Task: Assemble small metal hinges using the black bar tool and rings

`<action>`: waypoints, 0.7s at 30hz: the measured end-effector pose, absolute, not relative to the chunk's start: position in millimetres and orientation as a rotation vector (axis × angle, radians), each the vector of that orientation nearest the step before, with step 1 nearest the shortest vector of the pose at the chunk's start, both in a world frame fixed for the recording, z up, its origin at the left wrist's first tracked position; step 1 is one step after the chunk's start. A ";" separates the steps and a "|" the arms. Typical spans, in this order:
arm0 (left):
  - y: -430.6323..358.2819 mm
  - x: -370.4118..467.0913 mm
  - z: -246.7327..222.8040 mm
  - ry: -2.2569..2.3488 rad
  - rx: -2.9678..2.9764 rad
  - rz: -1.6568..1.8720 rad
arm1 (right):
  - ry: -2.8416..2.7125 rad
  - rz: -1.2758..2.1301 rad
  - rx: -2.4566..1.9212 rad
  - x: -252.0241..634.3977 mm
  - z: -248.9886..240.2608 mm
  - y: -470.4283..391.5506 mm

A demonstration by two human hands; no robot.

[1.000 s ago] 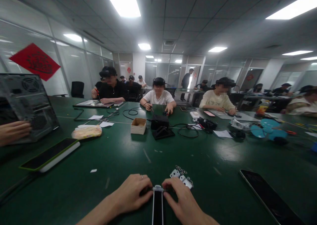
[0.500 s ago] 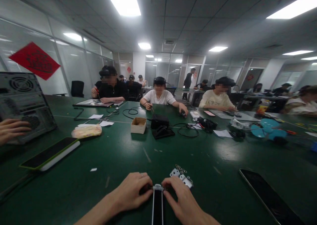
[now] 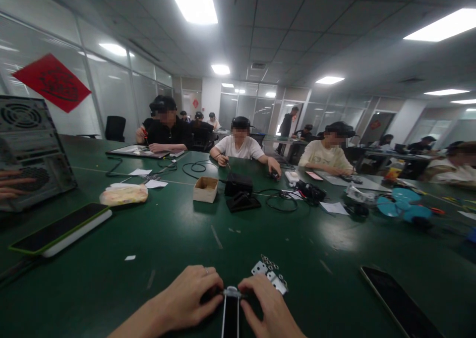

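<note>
A long black bar with pale edges (image 3: 231,318) points away from me at the bottom centre of the head view. Across its far end sits a small silvery metal fitting (image 3: 232,292). My left hand (image 3: 191,296) pinches this fitting's left side between thumb and fingers. On its right side, my right hand (image 3: 269,303) has bent fingers closed against it. Whatever small part lies between the fingertips is too small to make out. Just beyond my right hand lie white metal plates with holes (image 3: 259,267) and several small ring-shaped pieces (image 3: 270,262).
A dark phone (image 3: 399,301) lies to the right. On the left are a green-edged black device (image 3: 59,226), a wrapped packet (image 3: 124,195) and a computer case (image 3: 35,154) with another person's hand (image 3: 15,183) on it. Ahead stand an open cardboard box (image 3: 206,189) and a black device (image 3: 240,192).
The camera view has tilted slightly, so my hands and the bar appear a little lower and further left. Both hands keep their hold at the fitting.
</note>
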State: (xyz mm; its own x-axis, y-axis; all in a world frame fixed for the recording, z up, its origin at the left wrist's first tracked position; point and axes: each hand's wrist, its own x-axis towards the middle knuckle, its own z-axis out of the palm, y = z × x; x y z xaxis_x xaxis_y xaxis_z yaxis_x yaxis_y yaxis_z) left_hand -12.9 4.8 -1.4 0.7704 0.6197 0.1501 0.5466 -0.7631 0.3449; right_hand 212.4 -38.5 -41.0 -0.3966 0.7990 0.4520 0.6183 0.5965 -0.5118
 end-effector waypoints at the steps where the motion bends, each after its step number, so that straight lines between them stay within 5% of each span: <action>1: 4.8 -12.9 -1.0 0.903 2.687 0.371 | -2.154 0.336 -1.109 213.0 -41.7 -37.7; 21: 6.7 -14.0 -5.6 0.889 2.697 0.331 | -2.333 0.099 -1.028 217.7 -44.7 -26.6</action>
